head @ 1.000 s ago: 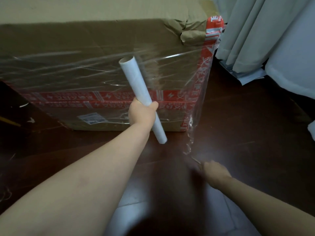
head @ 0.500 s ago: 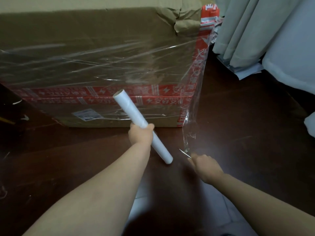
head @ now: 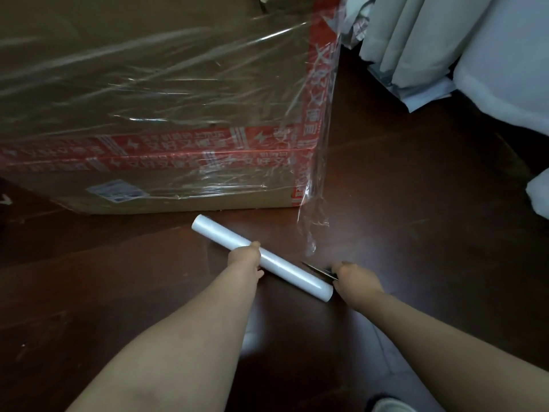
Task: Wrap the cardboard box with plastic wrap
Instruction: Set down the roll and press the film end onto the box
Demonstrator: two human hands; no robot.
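Note:
A big cardboard box (head: 89, 49) with red printed tape stands on the dark floor, its front face covered in stretched clear plastic wrap (head: 166, 93). A loose tail of wrap (head: 319, 188) hangs off the box's right corner down to the floor. My left hand (head: 245, 258) grips the white plastic wrap roll (head: 285, 267) around its middle, the roll lying low over the floor in front of the box. My right hand (head: 353, 278) holds a thin dark blade, maybe scissors (head: 319, 270), beside the roll's near end, just below the tail.
Pale curtains (head: 416, 40) and white bedding (head: 505, 84) hang at the right, with papers (head: 424, 96) on the floor under them. A white object (head: 539, 194) sits at the far right edge. Dark wooden floor (head: 416, 203) stretches right of the box.
My left hand has brought the roll down from in front of the box face to just above the floor. My right hand with the blade stays by the loose tail. The view has moved closer.

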